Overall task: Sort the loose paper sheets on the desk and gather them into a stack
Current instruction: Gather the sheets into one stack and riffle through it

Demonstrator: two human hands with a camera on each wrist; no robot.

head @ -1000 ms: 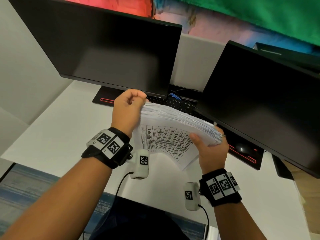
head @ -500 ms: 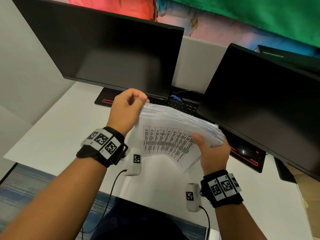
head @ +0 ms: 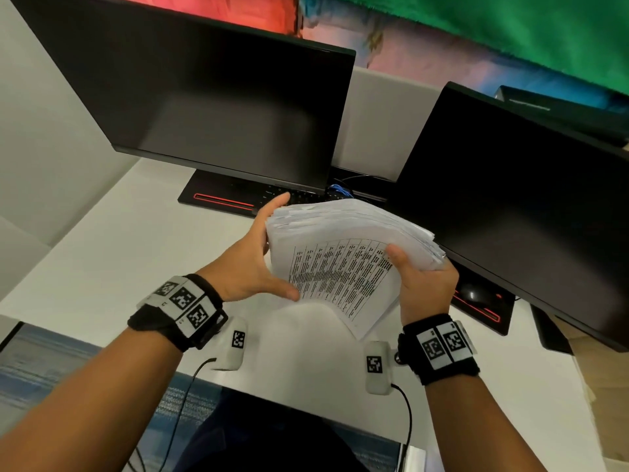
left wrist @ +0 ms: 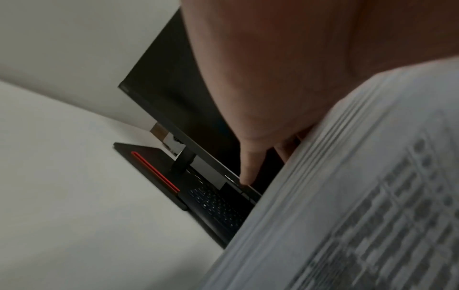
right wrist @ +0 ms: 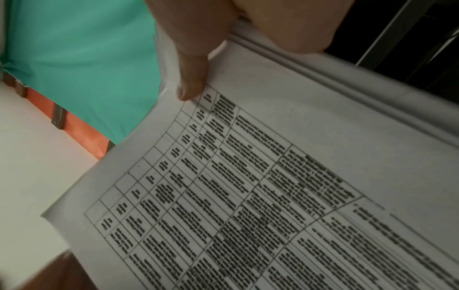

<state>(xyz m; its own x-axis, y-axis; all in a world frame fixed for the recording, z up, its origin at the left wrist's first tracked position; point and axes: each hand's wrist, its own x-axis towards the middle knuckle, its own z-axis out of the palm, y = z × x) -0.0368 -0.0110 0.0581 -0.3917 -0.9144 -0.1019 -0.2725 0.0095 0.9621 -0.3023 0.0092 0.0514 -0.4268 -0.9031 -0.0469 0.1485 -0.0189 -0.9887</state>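
A thick stack of paper sheets (head: 340,233) hangs in the air above the white desk (head: 102,260), its top sheet printed with a table. My left hand (head: 262,253) lies flat against the stack's left edge with straight fingers, and its thumb reaches under the near corner. In the left wrist view the fingers (left wrist: 248,166) run along the stack's layered edge (left wrist: 335,196). My right hand (head: 413,277) grips the right edge, with the thumb (right wrist: 191,84) on the printed sheet (right wrist: 273,186) and the fingers hidden underneath.
Two dark monitors stand behind the stack, one on the left (head: 211,107) and one on the right (head: 510,206). A keyboard (head: 306,197) and a black pad with a red line (head: 218,199) lie under the left one. A mouse (head: 471,294) sits beneath the right one.
My left hand has let go of the stack's top left corner and opened flat against its left edge. The right hand keeps its grip, and the stack has tilted slightly.
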